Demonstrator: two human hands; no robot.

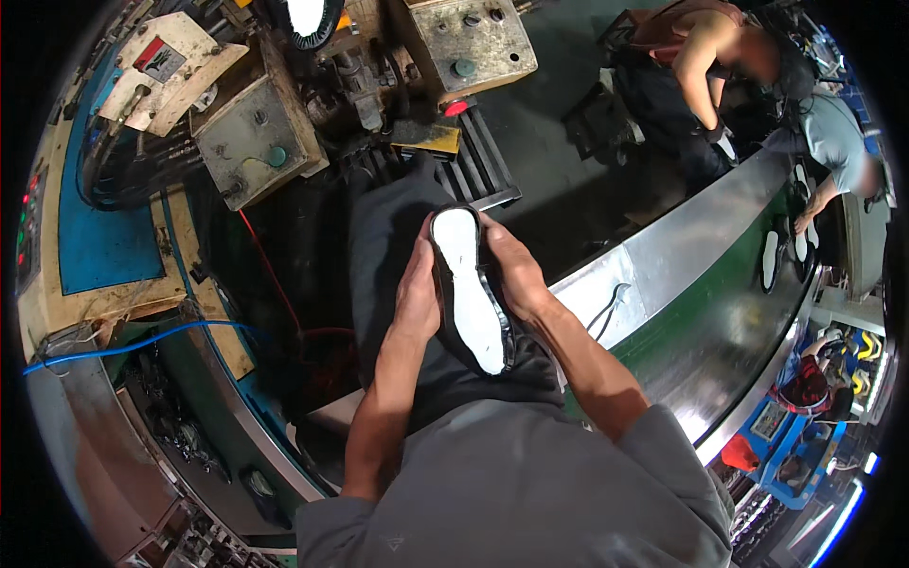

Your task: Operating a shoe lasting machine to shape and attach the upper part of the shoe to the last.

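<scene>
A black shoe upper [471,293] lies sole side up over my lap, its white insole board showing and its dark edge gathered around it. My left hand [418,286] grips its left side near the heel end, fingers wrapped along the edge. On the opposite side, my right hand [514,269] holds it with the thumb near the narrow far end. The wider toe end points toward my body. The undersides of both hands' fingers are hidden beneath the shoe.
Ahead stands a machine with a control box [469,47] and another box [256,142]; another white-soled shoe [308,21] sits above it. To the right runs a green conveyor belt [653,350] with a hooked metal tool [611,305] on its steel edge [634,270]. Two people work beyond.
</scene>
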